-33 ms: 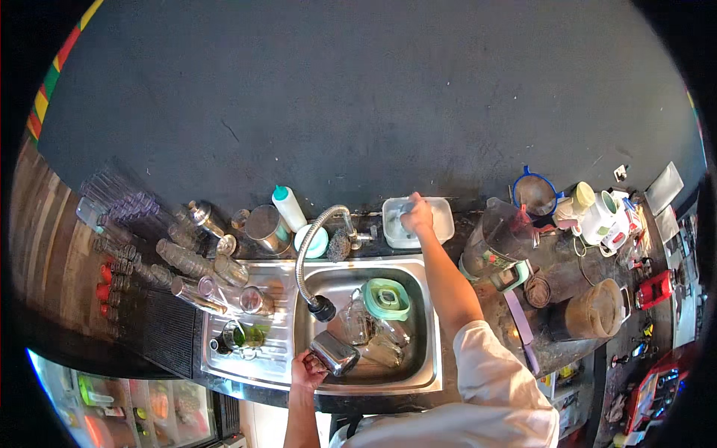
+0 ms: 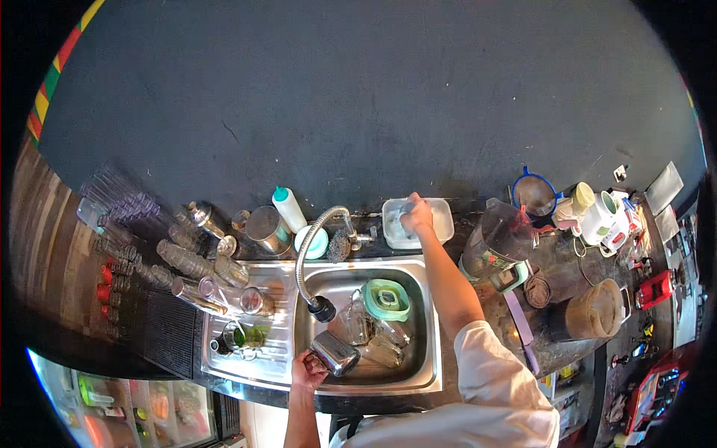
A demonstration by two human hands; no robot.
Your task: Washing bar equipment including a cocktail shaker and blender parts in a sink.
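My left hand [image 2: 308, 370] grips a shiny metal cup [image 2: 335, 353] tilted over the near left part of the steel sink [image 2: 431, 328]. Beyond the sink, my right hand [image 2: 417, 214] reaches into a white rectangular plastic tub [image 2: 442, 224]. Its fingers are closed round something pale and greyish that I cannot make out. In the basin lie clear glass jars [image 2: 357, 322] and a mint-green lidded container [image 2: 387, 300]. A flexible metal faucet [image 2: 302, 261] arches over the basin's left side, its black nozzle near the cup.
On the drainboard [image 2: 276, 287] stand metal and glass cups [image 2: 256, 301]. A scouring pad [image 2: 339, 245], a white squeeze bottle [image 2: 288, 209] and a large metal tin [image 2: 269, 229] line the back. To the right are a clear pitcher [image 2: 489, 235], a blue-rimmed strainer [image 2: 535, 195] and a brownish pitcher [image 2: 594, 310].
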